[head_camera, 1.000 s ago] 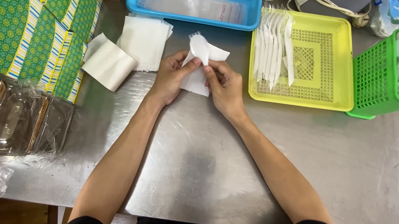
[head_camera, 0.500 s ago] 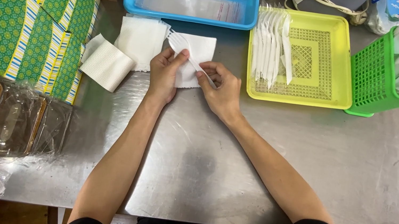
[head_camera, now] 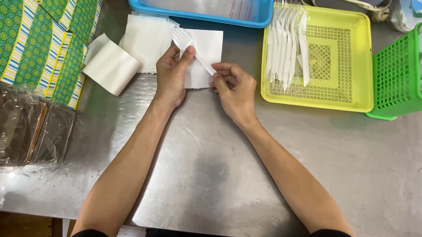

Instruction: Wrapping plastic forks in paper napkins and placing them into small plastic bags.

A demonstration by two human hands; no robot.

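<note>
We see the left hand (head_camera: 171,75) pressing a white fork (head_camera: 194,52) onto a napkin (head_camera: 206,49), fingers curled over both. The right hand (head_camera: 234,89) pinches the fork's handle end between thumb and forefinger. The napkin lies on the steel table (head_camera: 272,163), between a napkin stack (head_camera: 144,39) and a yellow tray (head_camera: 340,60) of forks.

The white plastic fork (head_camera: 195,51) lies on a white paper napkin (head_camera: 203,57) above the grey steel bench (head_camera: 249,165). At twelve o'clock sits a blue plastic tray (head_camera: 206,10); at two, a yellow perforated tray (head_camera: 334,96) and green slotted basket (head_camera: 397,81); at ten, green-patterned boxes with blue-yellow striped edges (head_camera: 22,18).
</note>
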